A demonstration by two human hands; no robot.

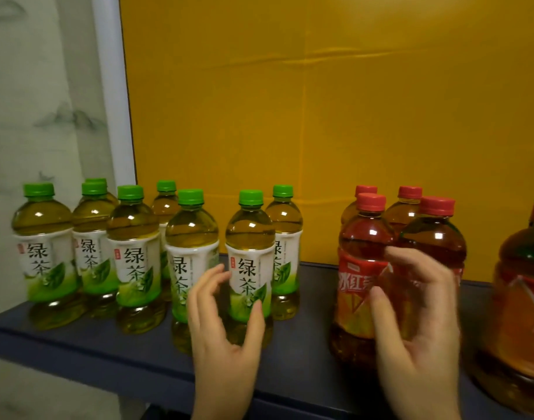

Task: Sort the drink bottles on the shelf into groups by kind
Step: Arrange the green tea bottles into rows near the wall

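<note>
Several green-capped green tea bottles (132,256) stand in a cluster on the left half of the dark shelf (108,356). Several red-capped iced red tea bottles (362,268) stand on the right half. My left hand (226,338) is cupped loosely around the front green tea bottle (250,259); its thumb lies against the lower label and its fingertips are at the bottle's left edge. My right hand (417,328) is blurred, with spread fingers, in front of the two nearest red tea bottles and grips nothing.
One more red tea bottle (520,313) stands close to the camera at the far right edge. A yellow panel (320,116) backs the shelf, with a white post (114,101) and patterned wall at left. A gap separates the green and red groups.
</note>
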